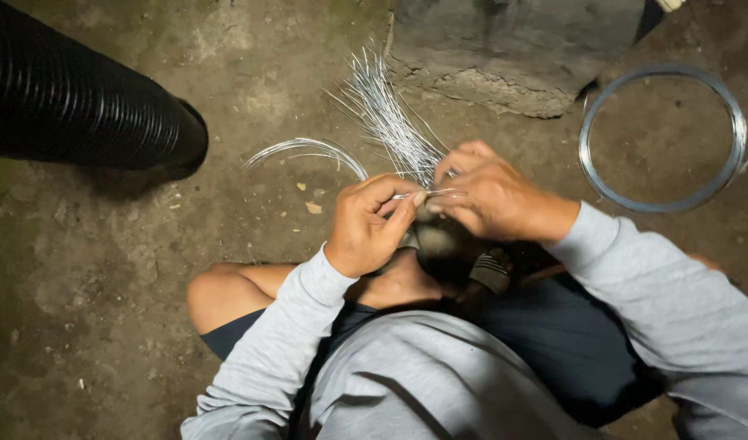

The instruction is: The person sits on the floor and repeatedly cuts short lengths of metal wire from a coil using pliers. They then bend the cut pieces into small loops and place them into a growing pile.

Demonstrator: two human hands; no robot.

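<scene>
No pkgs, labels, signs, screens.

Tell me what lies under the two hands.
Under the left hand and right hand show a bent bare leg and a dark object. The wire bundle ends there, covered by the fingers.

Directly ahead of the left hand (366,224) and the right hand (488,195), the fanned bundle of thin silver wire pieces (386,114) stands in the way, spreading toward the rough grey concrete block (512,49) at the top. To the left, the curved loop of silver wire (304,148) lies on the dirt floor (105,269), and behind it the black ribbed plastic pipe (80,102) closes that side. The floor under the pipe is open and wide. To the right, the round coil of silver wire (659,138) takes the ground; between it and the right hand a bare strip is free.
</scene>
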